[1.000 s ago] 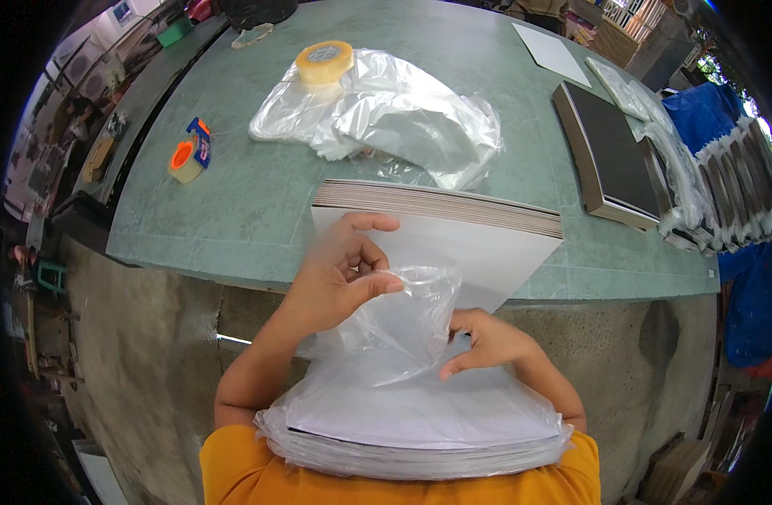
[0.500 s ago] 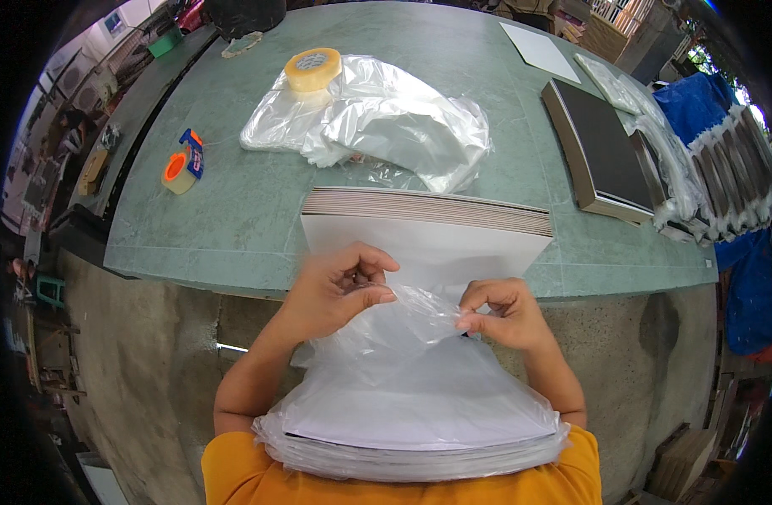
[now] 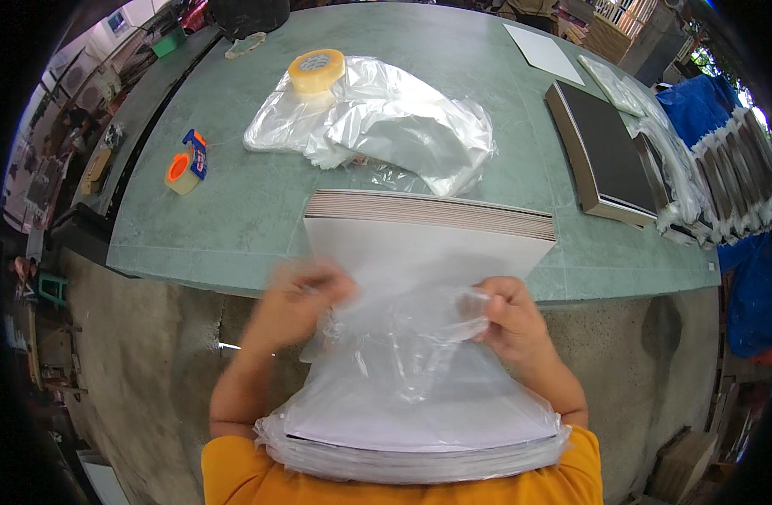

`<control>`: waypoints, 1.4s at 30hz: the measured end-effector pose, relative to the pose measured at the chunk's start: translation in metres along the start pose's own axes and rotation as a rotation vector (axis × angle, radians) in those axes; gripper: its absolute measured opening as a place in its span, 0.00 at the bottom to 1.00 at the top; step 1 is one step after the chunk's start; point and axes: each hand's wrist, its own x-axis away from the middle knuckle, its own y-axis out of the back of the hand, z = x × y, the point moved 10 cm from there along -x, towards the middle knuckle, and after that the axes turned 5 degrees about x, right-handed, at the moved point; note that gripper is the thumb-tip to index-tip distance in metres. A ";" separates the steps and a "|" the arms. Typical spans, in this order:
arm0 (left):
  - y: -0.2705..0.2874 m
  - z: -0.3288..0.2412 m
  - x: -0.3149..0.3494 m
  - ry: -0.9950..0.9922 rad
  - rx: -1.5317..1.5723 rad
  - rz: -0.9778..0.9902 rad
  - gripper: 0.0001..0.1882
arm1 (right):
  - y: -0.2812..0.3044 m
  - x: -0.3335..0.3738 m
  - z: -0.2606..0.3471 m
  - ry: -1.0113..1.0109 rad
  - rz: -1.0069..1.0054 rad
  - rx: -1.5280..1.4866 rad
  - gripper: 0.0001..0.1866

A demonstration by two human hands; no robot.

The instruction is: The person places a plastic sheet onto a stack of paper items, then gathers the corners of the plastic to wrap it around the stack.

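A clear plastic bag (image 3: 403,358) covers a stack of white sheets or boards (image 3: 403,427) that rests against my body. My right hand (image 3: 514,318) is closed, pinching the bag's loose far end between thumb and fingers. Smeared by motion, my left hand (image 3: 306,299) is beside the left edge of that loose end; whether it touches the film cannot be made out. Just beyond my hands, a stack of white boards (image 3: 428,244) stands at the table's near edge, its layered edges facing up.
On the green table (image 3: 209,227), a clear tape roll (image 3: 317,74) sits on flat plastic bags (image 3: 403,118). A tape dispenser (image 3: 186,164) lies left. Toward the right are a dark-topped stack (image 3: 604,151), several plastic-wrapped bundles (image 3: 735,177) and a white sheet (image 3: 544,52).
My left hand has come off its pinch near the bag's middle and moved left and down. The right hand has shifted slightly right, and the bag's loose end has spread and crumpled.
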 end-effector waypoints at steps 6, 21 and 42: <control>0.046 -0.089 0.033 -0.471 -0.318 -0.639 0.07 | -0.002 0.001 0.002 0.074 0.052 0.307 0.06; -0.059 -0.041 -0.008 -0.223 -0.058 0.202 0.07 | -0.024 -0.014 0.001 0.110 0.092 -0.002 0.12; 0.096 -0.072 0.023 -0.313 -0.502 -0.768 0.05 | -0.008 0.001 0.015 0.166 0.059 0.456 0.08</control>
